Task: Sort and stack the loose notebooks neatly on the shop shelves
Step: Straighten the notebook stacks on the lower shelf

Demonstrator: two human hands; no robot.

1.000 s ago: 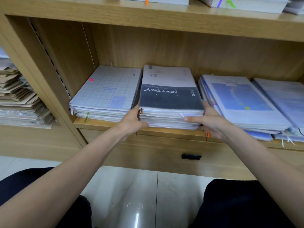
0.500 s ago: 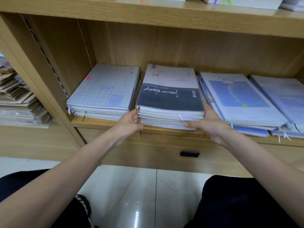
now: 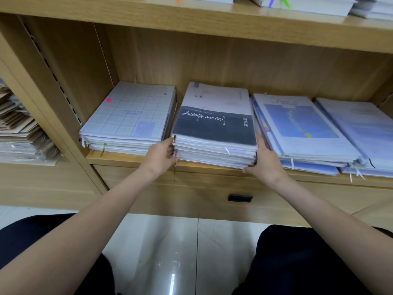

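The middle notebook stack (image 3: 214, 122), topped by a grey and black cover with white script, lies on the wooden shelf (image 3: 127, 159). My left hand (image 3: 162, 157) grips its front left corner, fingers curled against the edges. My right hand (image 3: 264, 161) holds the front right corner, with its fingers running up the stack's right side and its thumb at the bottom front edge. A stack of pale grid-cover notebooks (image 3: 129, 116) sits to the left. A stack of blue-picture notebooks (image 3: 302, 126) sits to the right, touching my right hand's fingers.
A further pale blue stack (image 3: 361, 126) lies at the far right. Brown paper items (image 3: 19, 128) fill the neighbouring left bay. A drawer front with a black handle (image 3: 240, 198) sits below the shelf. More books rest on the upper shelf (image 3: 212, 20). My knees are over the tiled floor (image 3: 170, 252).
My right thumb has slid from across the stack's front to its right corner, and the hand now sits along the side. The stack looks more squared. My left hand stays at the left corner.
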